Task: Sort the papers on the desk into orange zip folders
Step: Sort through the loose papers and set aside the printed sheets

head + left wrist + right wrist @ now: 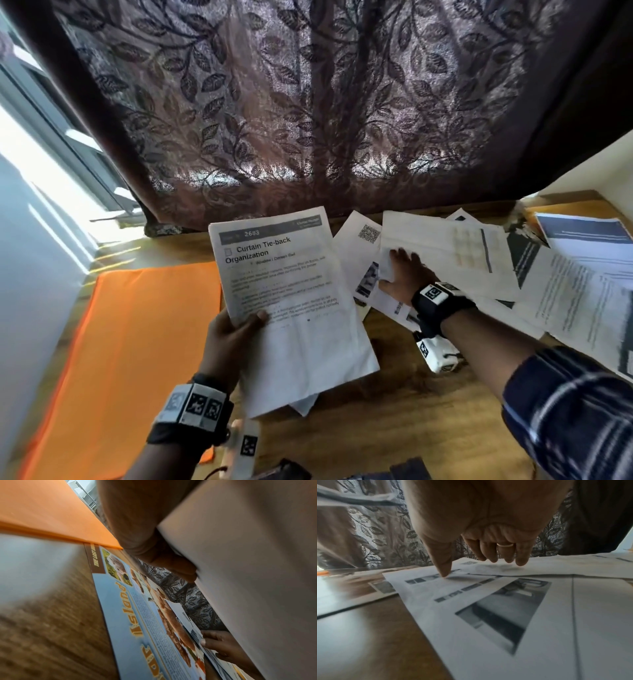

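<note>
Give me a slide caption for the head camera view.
Left hand holds printed sheets; right hand reaches into loose papers.

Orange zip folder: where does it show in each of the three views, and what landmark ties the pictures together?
Head: the orange zip folder lies flat on the desk at lower left, beside the left hand.
Left wrist: it fills the upper left corner.
Right wrist: not clearly in it.
Shared landmark: the leaf-patterned curtain.
</note>
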